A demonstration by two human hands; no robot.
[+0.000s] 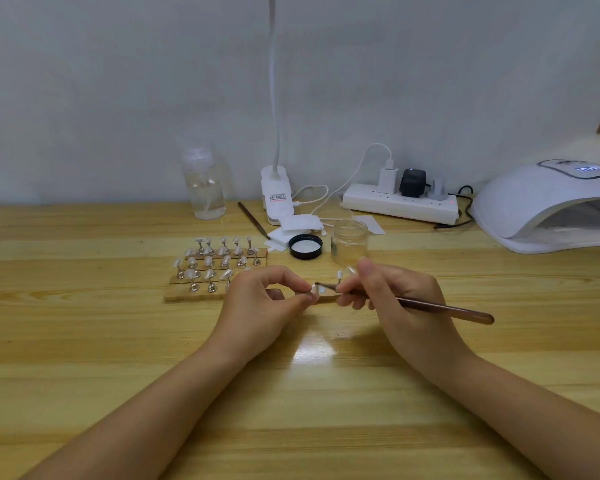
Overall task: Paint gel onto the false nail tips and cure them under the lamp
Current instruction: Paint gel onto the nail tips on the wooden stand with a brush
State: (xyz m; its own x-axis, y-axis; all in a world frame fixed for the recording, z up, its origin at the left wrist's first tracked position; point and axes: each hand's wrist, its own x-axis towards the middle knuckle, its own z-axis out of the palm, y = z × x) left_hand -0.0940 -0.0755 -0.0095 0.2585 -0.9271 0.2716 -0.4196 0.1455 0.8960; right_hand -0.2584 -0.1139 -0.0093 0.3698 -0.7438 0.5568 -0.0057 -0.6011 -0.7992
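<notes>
- Currently, a single nail tip on its small stand is pinched between thumb and forefinger of the left hand, just above the table.
- The brush is gripped pen-style by the curled fingers of the right hand; its bristle end is laid on the held tip.
- Judgement: gel is best laid in light, even strokes from base to free edge, with the left wrist braced on the wood so the tip is kept steady; flooding of the edges should be avoided.
- Two more tips on stands are seen just behind the brush head, close enough to be knocked by the right fingers.
- The wooden holder strips with rows of mounted tips lie just beyond the left hand.
- Behind them, the open gel jar and its black lid are set side by side; a re-dip path over the loose tips is needed.
- White wipes and a spare brush lie further back.
- A clear pump bottle, clip lamp base and power strip are lined along the wall.
- The curing lamp sits far right, display lit, well apart from the work; nothing is seen blocking its mouth.
</notes>
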